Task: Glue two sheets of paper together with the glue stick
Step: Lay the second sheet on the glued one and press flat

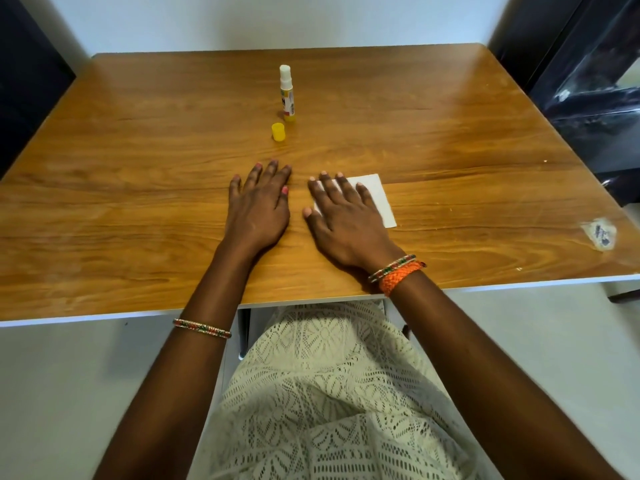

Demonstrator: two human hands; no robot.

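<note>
A small white paper (379,199) lies flat on the wooden table (138,188), a little right of centre. My right hand (343,220) presses on its left part with straight fingers and hides much of it. I cannot tell whether it is one sheet or two stacked. My left hand (259,206) rests flat on the bare wood just left of the paper, holding nothing. The glue stick (287,93) stands upright farther back, uncapped, its white glue raised. Its yellow cap (278,131) sits on the table just in front of it.
A crumpled scrap of clear wrapper (599,234) lies near the table's right edge. Dark furniture (595,84) stands close beyond the right side, and a white wall runs behind the table. The table's front edge is over my lap.
</note>
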